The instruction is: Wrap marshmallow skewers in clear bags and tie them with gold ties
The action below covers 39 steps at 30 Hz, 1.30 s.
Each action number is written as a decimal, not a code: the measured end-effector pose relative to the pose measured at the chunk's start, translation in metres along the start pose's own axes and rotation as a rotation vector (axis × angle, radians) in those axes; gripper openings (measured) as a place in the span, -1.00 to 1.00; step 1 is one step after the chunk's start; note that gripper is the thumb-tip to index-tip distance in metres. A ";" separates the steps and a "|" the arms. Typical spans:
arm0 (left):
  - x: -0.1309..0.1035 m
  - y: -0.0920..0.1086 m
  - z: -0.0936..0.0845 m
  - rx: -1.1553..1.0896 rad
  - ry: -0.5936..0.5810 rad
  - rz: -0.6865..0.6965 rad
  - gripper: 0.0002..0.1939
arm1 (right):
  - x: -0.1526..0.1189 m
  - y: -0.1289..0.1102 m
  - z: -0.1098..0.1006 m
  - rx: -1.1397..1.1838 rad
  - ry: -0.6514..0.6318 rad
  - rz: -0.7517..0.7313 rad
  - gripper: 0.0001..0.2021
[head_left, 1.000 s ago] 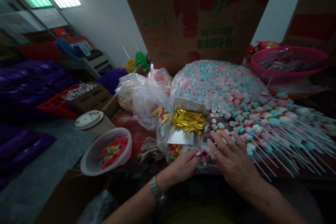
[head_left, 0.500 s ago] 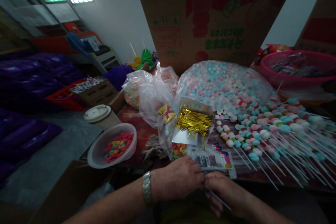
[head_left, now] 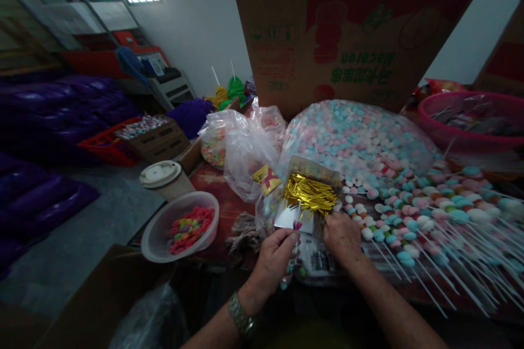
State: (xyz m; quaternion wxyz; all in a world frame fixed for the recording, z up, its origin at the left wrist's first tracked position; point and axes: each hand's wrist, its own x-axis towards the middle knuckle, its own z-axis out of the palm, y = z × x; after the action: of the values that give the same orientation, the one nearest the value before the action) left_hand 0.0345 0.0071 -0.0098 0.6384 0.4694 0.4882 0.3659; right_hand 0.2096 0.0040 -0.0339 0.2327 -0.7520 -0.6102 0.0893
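Note:
My left hand [head_left: 275, 259] pinches the gathered neck of a wrapped marshmallow skewer [head_left: 295, 253]; its white stick points up and away from me. The candy below is partly hidden by the fingers. My right hand [head_left: 343, 237] is closed at the front right edge of the pile of gold twist ties [head_left: 309, 193], fingertips on the end of a tie. Those ties lie in an open box with a white flap [head_left: 292, 218]. Printed plastic wrappers [head_left: 319, 259] lie under and between the hands.
Many marshmallow skewers [head_left: 413, 223] lie on the right, sticks toward me. Behind them sit a large bag of marshmallows [head_left: 356, 131] and a pink basin [head_left: 470, 136]. A bowl of candy rings [head_left: 149, 240], a crumpled cloth [head_left: 243, 234] and a cardboard box [head_left: 368, 27] are around.
My hands were together at the table edge and have come apart. The left turned the skewer's stick end upward; the right moved forward to the gold twist ties. The view shifted slightly left.

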 end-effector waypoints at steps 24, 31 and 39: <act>0.010 -0.014 0.000 -0.206 0.006 -0.206 -0.73 | 0.000 0.007 -0.014 -0.297 -0.164 -0.490 -0.86; 0.011 -0.014 0.001 -0.246 -0.001 -0.183 -0.76 | -0.019 0.025 -0.001 -0.115 -0.063 -0.535 -0.85; 0.005 0.012 0.025 -0.384 -0.405 -0.203 -0.77 | -0.027 -0.006 -0.031 0.896 0.040 0.027 -0.74</act>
State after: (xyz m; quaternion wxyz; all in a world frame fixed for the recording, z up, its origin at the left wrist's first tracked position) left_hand 0.0600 0.0087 0.0026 0.8332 0.3521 0.3174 0.2847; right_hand 0.2107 -0.0280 -0.0082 0.5460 -0.5865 -0.4967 0.3334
